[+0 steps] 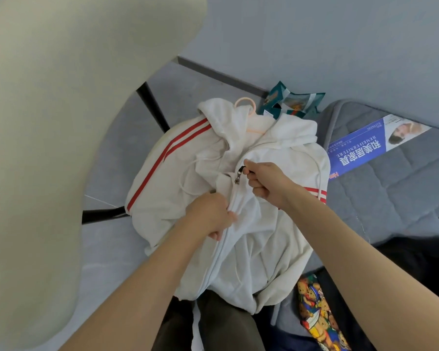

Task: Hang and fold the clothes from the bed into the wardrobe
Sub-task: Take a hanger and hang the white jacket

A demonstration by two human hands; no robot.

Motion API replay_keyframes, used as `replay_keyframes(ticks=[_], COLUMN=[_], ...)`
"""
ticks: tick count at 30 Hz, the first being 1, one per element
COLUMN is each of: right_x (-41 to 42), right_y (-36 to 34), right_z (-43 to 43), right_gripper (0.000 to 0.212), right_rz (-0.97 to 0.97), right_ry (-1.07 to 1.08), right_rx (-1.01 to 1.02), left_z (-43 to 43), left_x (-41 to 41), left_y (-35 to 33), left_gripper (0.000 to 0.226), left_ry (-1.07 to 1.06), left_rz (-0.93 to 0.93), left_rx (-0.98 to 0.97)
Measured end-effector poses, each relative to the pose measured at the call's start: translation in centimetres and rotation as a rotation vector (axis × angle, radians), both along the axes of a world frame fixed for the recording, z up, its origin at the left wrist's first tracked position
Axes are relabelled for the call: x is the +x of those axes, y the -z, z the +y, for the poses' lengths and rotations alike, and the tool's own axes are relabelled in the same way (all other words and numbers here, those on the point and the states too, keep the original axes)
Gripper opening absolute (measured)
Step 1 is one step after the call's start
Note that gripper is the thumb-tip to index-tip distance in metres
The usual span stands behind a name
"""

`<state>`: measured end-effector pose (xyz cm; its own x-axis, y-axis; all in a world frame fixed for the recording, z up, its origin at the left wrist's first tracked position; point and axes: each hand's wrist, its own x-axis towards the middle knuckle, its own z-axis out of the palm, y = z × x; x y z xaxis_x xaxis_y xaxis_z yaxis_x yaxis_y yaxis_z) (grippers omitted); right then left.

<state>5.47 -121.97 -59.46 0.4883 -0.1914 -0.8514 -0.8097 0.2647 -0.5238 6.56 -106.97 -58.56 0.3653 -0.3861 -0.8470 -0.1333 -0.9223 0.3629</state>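
A white zip hoodie [266,224] with red stripes on its sleeves hangs bunched in front of me on a pale pink hanger [246,103], whose hook pokes out above the hood. My right hand [266,182] pinches the dark zipper pull [241,171] near the top of the zip. My left hand [208,215] grips the fabric beside the zip lower down. The zip below my hands looks closed.
A grey mattress [395,188] with a blue label lies at the right, with dark clothes [421,262] and a colourful bear-print garment [317,312] on its near edge. A cream chair [48,122] with black legs stands at the left. Teal packets [289,100] lie by the wall.
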Motion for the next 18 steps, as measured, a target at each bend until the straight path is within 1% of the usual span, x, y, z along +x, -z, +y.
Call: replay_keyframes(ticks=[2,5,9,11,12,13,15,16,18], right_x=[0.3,0.6,1.7,2.0,1.9,1.8,1.5,1.4,1.4], right_y=[0.1,0.0,-0.5,-0.7,-0.7,-0.7,-0.6,-0.6,-0.7], right_z=[0.0,-0.1,-0.9,-1.5,-1.5,-1.5,-1.5,-1.5,-1.9], right_gripper=[0.036,0.036,0.033,0.035,0.035,0.035,0.032,0.031,0.031], right_rz=[0.014,0.017,-0.045,-0.071,-0.078,-0.078,-0.068,-0.059,-0.048], right_ry=[0.029,0.069,0.211,0.212,0.174,0.130,0.047,0.014,-0.020], right_rx=[-0.002,-0.015,-0.042,-0.104,-0.135,-0.156,-0.184,-0.197,-0.210], left_z=[0.1,0.6,2.2,3.0,3.3,3.4,2.9,2.3,0.4], left_x=[0.2,-0.2,-1.4,-1.9,-2.0,-2.0,-1.7,-1.5,-1.2], left_y=[-0.4,-1.0,-0.8,-0.4,-0.4,-0.4,-0.1,0.0,0.5], left_gripper=[0.034,0.034,0.042,0.043,0.042,0.041,0.046,0.049,0.045], left_ry=[0.058,0.105,0.156,0.149,0.145,0.161,0.198,0.151,-0.023], left_rz=[0.112,0.225,0.378,0.437,0.421,0.347,0.066,-0.075,-0.249], left_rx=[0.046,0.088,0.170,0.220,0.238,0.244,0.208,0.155,0.031])
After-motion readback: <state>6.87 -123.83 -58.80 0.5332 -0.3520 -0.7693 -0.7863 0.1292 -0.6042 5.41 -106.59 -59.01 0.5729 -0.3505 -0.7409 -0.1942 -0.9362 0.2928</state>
